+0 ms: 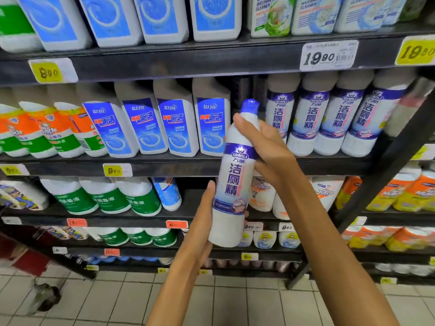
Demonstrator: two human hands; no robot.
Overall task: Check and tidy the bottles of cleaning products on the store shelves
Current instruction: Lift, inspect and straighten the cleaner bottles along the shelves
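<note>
I hold a tall white bottle (235,175) with a purple-blue cap and a purple and blue label upright in front of the shelves. My right hand (261,149) grips its upper part, thumb across the neck. My left hand (202,215) cradles its lower part, thumb up along the left side and fingers hidden behind the base. A row of matching white bottles (336,123) stands on the middle shelf (164,161) just right of the held one. There is a dark gap on that shelf behind the bottle's cap.
Blue-labelled jugs (174,125) stand left of the gap, orange and green packs (49,132) farther left. Green-labelled bottles (106,198) fill the lower shelf. A dark slanted frame bar (386,175) crosses the right side. Tiled floor (131,300) lies below.
</note>
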